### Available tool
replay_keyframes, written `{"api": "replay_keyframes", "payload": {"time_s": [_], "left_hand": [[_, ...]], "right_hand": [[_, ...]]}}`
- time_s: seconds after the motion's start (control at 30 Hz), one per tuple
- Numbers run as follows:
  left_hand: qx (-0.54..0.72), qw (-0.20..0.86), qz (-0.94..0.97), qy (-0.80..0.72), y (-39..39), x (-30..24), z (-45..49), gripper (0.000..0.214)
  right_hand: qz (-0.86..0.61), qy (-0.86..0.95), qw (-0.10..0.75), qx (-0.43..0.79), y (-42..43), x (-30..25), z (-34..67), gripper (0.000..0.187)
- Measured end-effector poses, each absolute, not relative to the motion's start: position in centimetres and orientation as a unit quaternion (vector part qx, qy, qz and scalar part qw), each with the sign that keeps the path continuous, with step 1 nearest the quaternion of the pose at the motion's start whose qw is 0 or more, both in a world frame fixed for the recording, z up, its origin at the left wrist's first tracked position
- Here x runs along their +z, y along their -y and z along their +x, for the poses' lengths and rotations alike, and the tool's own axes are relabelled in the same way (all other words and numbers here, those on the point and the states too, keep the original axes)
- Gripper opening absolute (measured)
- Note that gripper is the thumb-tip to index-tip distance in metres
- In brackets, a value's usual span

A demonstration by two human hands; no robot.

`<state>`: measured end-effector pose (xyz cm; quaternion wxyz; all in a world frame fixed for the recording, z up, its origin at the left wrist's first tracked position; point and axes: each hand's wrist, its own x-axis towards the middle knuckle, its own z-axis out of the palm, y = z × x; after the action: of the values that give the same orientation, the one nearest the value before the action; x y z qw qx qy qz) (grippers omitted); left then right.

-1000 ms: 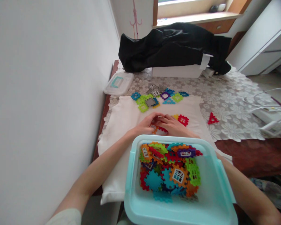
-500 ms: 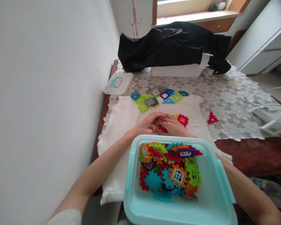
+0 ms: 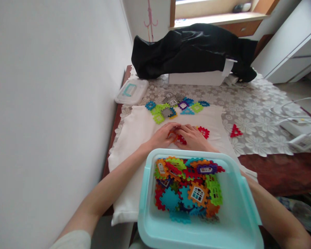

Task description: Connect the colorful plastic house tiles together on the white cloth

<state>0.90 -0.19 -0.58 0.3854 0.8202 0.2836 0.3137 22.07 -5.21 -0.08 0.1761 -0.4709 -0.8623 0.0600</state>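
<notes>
My left hand [image 3: 162, 136] and my right hand [image 3: 191, 137] meet over the white cloth, fingertips close together. Between them is an orange interlocking building piece [image 3: 172, 134] with a white window, pinched in my left fingers. A red interlocking building piece [image 3: 181, 139] adjoins it under my curled right fingers. Whether the two pieces are joined is hidden. Another red piece [image 3: 204, 132] lies just past my right hand. Nearest me, a turquoise tub [image 3: 238, 207] holds many mixed pieces, among them an orange window piece [image 3: 197, 194] on top.
Behind my hands lie loose green pieces [image 3: 158, 119], grey pieces and blue ones. A red triangle [image 3: 235, 131] rests on the lace tablecloth [image 3: 259, 133] to the right. A clear lid [image 3: 131, 92] sits by the wall. Black fabric [image 3: 194, 52] covers a white box [image 3: 195, 79] at the back.
My fingers have shifted slightly around the orange and red pieces, and the right hand now covers the yellow bit beside it more. The view has moved a little; the tub stays put.
</notes>
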Motion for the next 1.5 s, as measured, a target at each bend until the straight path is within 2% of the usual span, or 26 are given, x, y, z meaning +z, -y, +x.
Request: {"api": "replay_keyframes", "payload": {"time_s": [0.13, 0.3, 0.4, 0.57, 0.77, 1.0, 1.13, 1.27, 1.5], "left_hand": [[0.302, 0.348, 0.842, -0.279, 0.0, -0.2, 0.7, 0.062], [0.262, 0.316, 0.866, -0.285, 0.3, 0.2, 0.4, 0.080], [0.264, 0.304, 0.859, -0.316, 0.4, 0.3, 0.6, 0.072], [0.286, 0.292, 0.837, -0.363, 0.1, -0.3, 0.7, 0.051], [0.304, 0.287, 0.819, -0.393, -0.3, -0.8, 0.5, 0.044], [0.298, 0.260, 0.823, -0.408, -0.1, -0.5, 0.7, 0.037], [0.272, 0.240, 0.830, -0.423, 0.0, -0.1, 0.6, 0.052], [0.283, 0.291, 0.830, -0.382, 0.0, -0.4, 0.5, 0.071], [0.318, 0.376, 0.815, -0.304, -0.1, -0.8, 0.3, 0.079]], "right_hand": [[-0.491, 0.848, 0.186, 0.070, 5.3, 0.2, 22.2, 0.038], [-0.510, 0.840, 0.175, 0.057, 5.2, 0.5, 22.3, 0.030], [-0.528, 0.831, 0.170, 0.042, 5.2, 0.7, 22.4, 0.031], [-0.566, 0.809, 0.152, 0.038, 5.1, 0.8, 22.7, 0.044], [-0.551, 0.818, 0.155, 0.060, 4.8, 0.6, 22.8, 0.037], [-0.511, 0.837, 0.188, 0.061, 4.8, 0.3, 22.6, 0.038], [-0.469, 0.847, 0.242, 0.062, 5.0, 0.4, 22.4, 0.039], [-0.427, 0.851, 0.300, 0.062, 5.0, 0.5, 22.3, 0.036], [-0.385, 0.872, 0.290, 0.081, 4.8, -0.2, 22.2, 0.030]]}}
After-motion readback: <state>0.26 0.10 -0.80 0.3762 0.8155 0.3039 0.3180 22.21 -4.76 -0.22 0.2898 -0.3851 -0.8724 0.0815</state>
